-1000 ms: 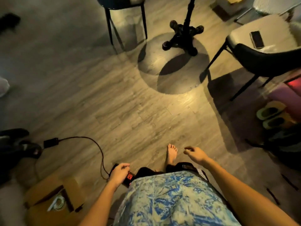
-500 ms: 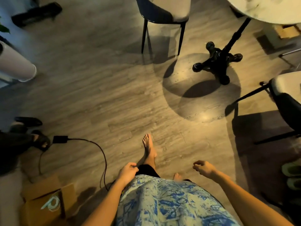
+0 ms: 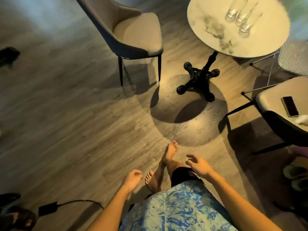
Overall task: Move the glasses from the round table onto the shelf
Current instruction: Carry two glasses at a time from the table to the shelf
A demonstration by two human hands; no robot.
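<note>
Three glasses (image 3: 240, 17) stood clustered on the round table (image 3: 216, 39), well apart from both hands. The left hand (image 3: 132, 180) was loosely curled and empty; the right hand (image 3: 199, 166) hung half-open, holding nothing. A chair (image 3: 133, 35) stood left of the table, and another chair (image 3: 275, 104) carrying a phone (image 3: 290, 106) stood to its right.

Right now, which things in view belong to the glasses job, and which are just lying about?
Job: glasses, round table, left hand, right hand, both empty.

Lying about: chair, phone on second chair, adapter with cable, slippers.
</note>
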